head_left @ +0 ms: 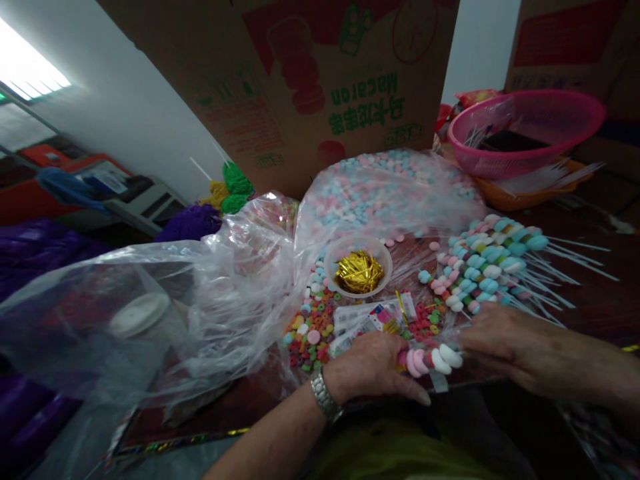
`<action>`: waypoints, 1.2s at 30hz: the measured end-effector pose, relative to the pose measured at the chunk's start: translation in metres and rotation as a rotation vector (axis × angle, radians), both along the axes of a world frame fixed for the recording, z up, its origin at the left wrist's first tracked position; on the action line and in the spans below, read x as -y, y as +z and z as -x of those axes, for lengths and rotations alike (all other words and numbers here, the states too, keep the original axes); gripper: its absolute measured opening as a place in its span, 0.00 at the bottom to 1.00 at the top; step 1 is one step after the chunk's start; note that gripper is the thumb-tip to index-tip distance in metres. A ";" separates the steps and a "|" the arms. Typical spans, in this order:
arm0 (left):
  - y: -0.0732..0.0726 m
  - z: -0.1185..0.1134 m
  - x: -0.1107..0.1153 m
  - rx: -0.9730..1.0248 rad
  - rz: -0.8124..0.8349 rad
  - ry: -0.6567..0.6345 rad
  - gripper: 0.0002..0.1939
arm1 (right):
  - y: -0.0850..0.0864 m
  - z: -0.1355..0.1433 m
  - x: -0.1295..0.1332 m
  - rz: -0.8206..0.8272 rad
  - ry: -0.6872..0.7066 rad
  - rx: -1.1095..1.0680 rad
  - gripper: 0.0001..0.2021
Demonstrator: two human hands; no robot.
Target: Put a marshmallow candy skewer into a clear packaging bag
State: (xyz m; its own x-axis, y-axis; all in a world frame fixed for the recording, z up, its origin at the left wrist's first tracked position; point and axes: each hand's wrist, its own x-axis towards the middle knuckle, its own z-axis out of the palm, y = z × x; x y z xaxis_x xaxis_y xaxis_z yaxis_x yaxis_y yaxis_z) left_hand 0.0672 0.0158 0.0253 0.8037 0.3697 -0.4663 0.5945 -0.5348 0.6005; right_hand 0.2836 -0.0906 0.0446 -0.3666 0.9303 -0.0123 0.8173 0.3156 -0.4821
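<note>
Head view: lower middle of the frame, both hands at the near edge of the counter.
Left hand: fingers closed round the left end of a candy skewer; watch on the wrist.
Right hand: curled just beside the skewer's white end; its grip is hidden, so I cannot tell what it holds.
Rings: loose, left of and above the left hand, with printed packets among them.
Stack: many candy skewers at right, bare sticks pointing right.
Bowl: frame centre, gold ties inside.
Candies: big heap under clear plastic, upper middle.
Progress: seemingly well along; the stack looks strung, one skewer is in hand, plenty of candies and rings remain loose.
Carton: standing behind everything.
</note>
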 end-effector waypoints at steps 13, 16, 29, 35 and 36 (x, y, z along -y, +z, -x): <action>-0.013 0.009 0.005 0.128 -0.243 0.059 0.45 | -0.020 0.003 -0.004 0.139 0.004 -0.039 0.11; -0.016 0.005 0.008 0.206 -0.224 0.105 0.46 | -0.031 0.020 -0.008 0.102 -0.071 -0.060 0.13; -0.027 0.061 0.009 1.163 -0.090 1.398 0.25 | -0.093 0.060 0.000 0.457 -0.385 -1.084 0.19; -0.015 0.044 -0.006 1.205 1.031 1.280 0.26 | -0.109 0.089 0.002 0.706 -0.179 -1.363 0.18; -0.011 0.039 -0.011 1.238 1.040 1.286 0.23 | -0.108 0.093 0.003 0.722 -0.161 -1.349 0.18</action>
